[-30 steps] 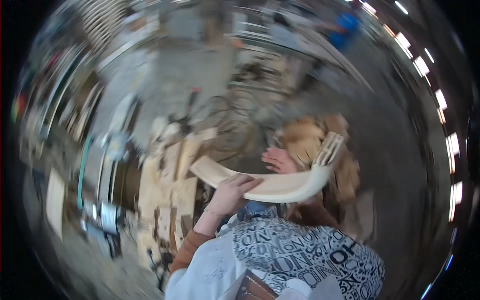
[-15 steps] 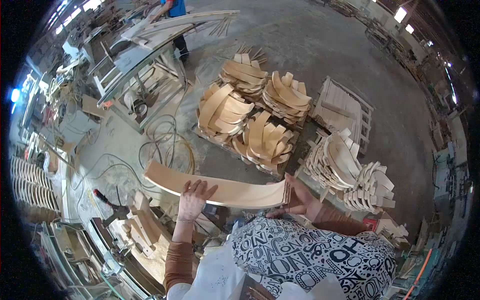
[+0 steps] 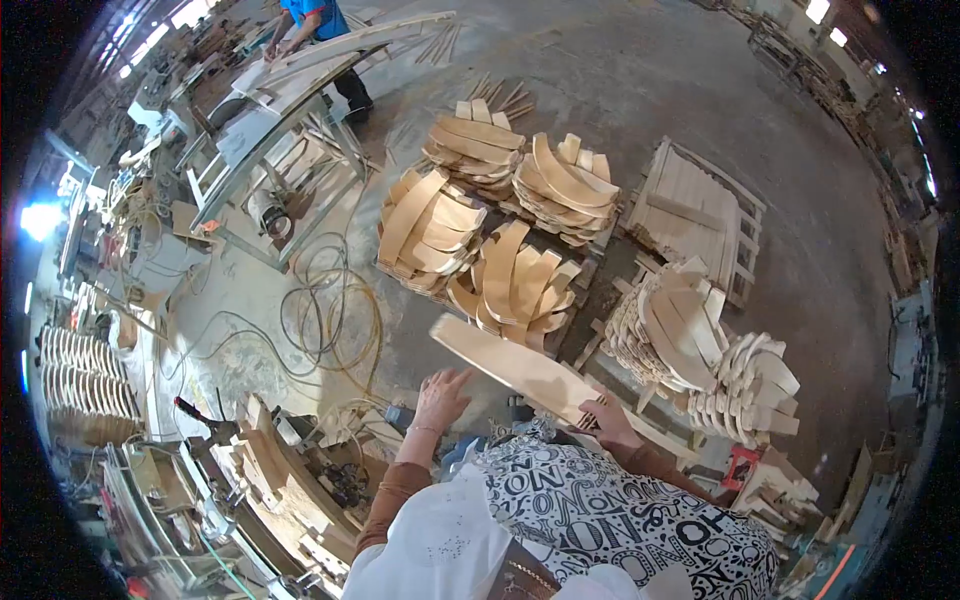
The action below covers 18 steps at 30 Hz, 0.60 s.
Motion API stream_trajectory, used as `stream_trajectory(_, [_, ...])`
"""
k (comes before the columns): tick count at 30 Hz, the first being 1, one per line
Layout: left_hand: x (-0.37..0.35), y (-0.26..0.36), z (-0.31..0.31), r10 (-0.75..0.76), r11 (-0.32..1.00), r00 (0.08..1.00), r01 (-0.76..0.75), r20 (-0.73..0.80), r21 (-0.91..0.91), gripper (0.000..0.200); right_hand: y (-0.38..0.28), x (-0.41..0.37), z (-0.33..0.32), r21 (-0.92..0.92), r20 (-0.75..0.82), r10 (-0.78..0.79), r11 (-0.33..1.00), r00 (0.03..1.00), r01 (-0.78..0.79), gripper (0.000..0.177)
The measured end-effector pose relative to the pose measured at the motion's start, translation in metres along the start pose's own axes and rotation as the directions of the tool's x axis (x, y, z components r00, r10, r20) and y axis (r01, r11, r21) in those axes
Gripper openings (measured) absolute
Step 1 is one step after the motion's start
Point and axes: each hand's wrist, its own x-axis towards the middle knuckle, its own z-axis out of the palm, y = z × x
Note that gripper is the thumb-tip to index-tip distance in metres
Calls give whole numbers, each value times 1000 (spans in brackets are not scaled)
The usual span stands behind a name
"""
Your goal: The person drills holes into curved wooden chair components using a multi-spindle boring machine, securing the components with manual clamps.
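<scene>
Right hand (image 3: 607, 420) grips curved board (image 3: 505, 365) at its near end; left hand (image 3: 440, 395) open, just beside it; stacked boards (image 3: 500, 230) at 12 o'clock.

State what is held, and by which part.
Right hand holds the curved board near its nearer end; left hand is open, holding nothing.
</scene>
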Motion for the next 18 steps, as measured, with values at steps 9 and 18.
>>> stream_trajectory(9, [-119, -63, 47, -535, 825, 829, 554, 163, -112, 63, -7, 52, -65, 25, -264, -33, 999, 964, 41, 85])
stream_trajectory(18, [-170, -134, 80, -624, 684, 693, 708, 362, -175, 69, -29, 68, 13, 257, -251, -132, 946, 959, 198, 18])
